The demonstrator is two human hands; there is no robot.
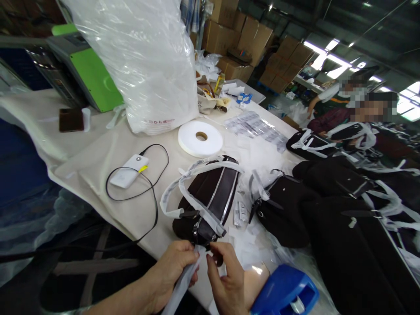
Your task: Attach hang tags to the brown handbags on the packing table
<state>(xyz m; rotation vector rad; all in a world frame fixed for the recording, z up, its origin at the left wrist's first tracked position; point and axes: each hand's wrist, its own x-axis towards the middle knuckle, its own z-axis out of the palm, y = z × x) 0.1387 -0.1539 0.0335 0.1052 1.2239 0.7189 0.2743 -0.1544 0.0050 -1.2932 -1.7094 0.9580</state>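
At the table's near edge, my left hand [179, 269] is closed on a white wrapping strip [182, 284], which hangs down below it. My right hand [228, 275] is just to its right, thumb and forefinger curled close to the strip's upper end; what they pinch, if anything, is hard to make out. Directly beyond both hands lies a black bag [210, 197] with silvery zips. Its handles [192, 179] are wrapped in the same white material. The near end of the bag is partly hidden by my fingers.
A white roll [210, 146] lies behind the bag. Left are a white power bank [129, 171] with a black cable and a large plastic sack [157, 78]. Several black bags [285, 210] crowd the right, near a blue plastic container [285, 291]. People [344, 105] stand across the table.
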